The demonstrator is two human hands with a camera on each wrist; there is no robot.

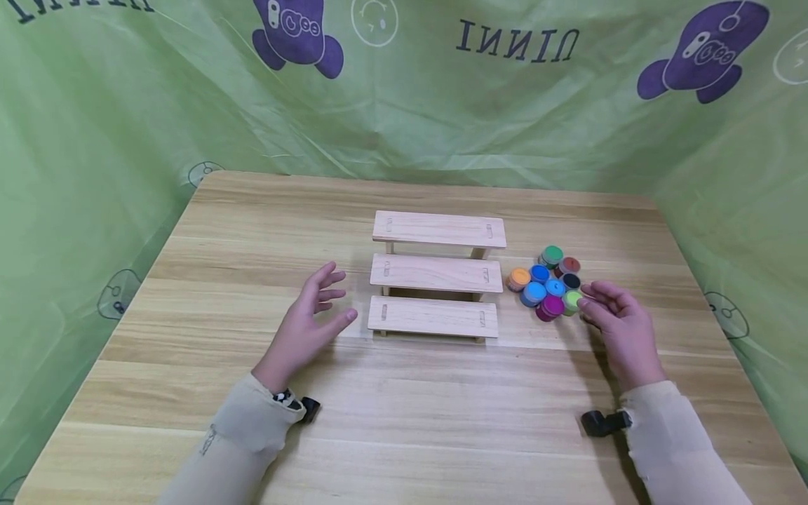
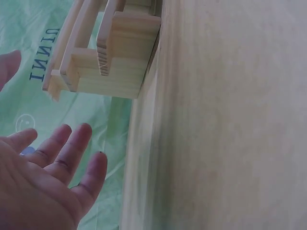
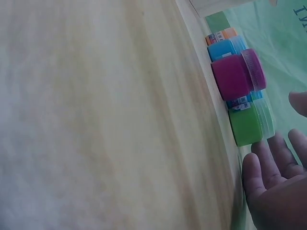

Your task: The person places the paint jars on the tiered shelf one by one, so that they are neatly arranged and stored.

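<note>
A wooden stand with three stepped shelves (image 1: 435, 273) is at the middle of the table, its shelves bare. My left hand (image 1: 306, 330) hovers to its left, fingers spread and thumb apart, holding nothing. To the right of the stand sits a cluster of small paint pots, among them a purple pot (image 1: 550, 307), an orange pot (image 1: 519, 279) and a dark green pot (image 1: 551, 256). Close by the light green pot (image 1: 571, 301), my right hand (image 1: 621, 333) has its fingers loosely bent. In the right wrist view those fingers are just beside the green pot (image 3: 247, 124), not wrapped around it.
The wooden tabletop (image 1: 404, 421) stretches in front of the stand. Behind and at both sides hangs a green printed curtain (image 1: 404, 119). A small black device (image 1: 604, 423) sticks out from the right wrist, another (image 1: 309, 410) from the left.
</note>
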